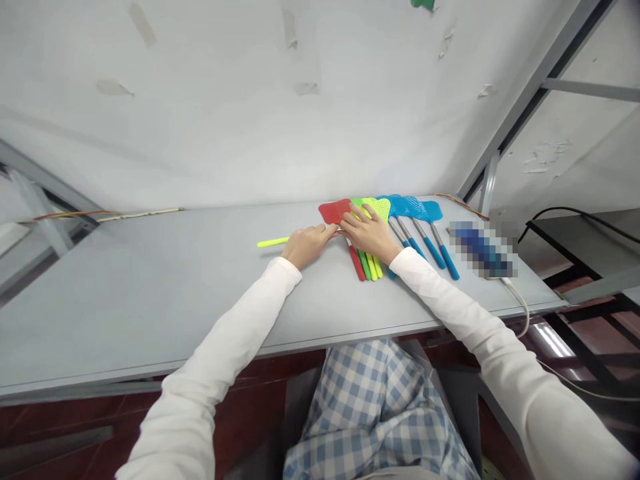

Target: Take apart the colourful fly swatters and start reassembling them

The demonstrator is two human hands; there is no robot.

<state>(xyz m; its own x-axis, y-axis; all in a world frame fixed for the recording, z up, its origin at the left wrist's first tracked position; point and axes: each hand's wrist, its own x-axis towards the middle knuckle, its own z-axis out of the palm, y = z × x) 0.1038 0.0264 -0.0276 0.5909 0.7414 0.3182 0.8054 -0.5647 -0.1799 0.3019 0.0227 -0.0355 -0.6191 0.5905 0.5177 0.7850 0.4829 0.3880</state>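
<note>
A fly swatter with a yellow handle [273,243] lies crosswise over the grey table, its handle pointing left. My left hand [307,244] is closed around its metal shaft. My right hand [367,233] grips the same shaft farther right, fingers curved over the swatter heads; its own head is hidden under them. Beneath and beside that hand lies an overlapping row of fly swatters: one with a red head [334,212], one with a green handle [363,265], yellow ones with a mesh head [383,208], and several blue ones [427,211].
A white wall with tape scraps rises behind the table [150,287]. On the right, a blurred-out blue object [483,248] has a white cable [520,300] running over the table edge. Metal frame posts [493,177] stand at both sides.
</note>
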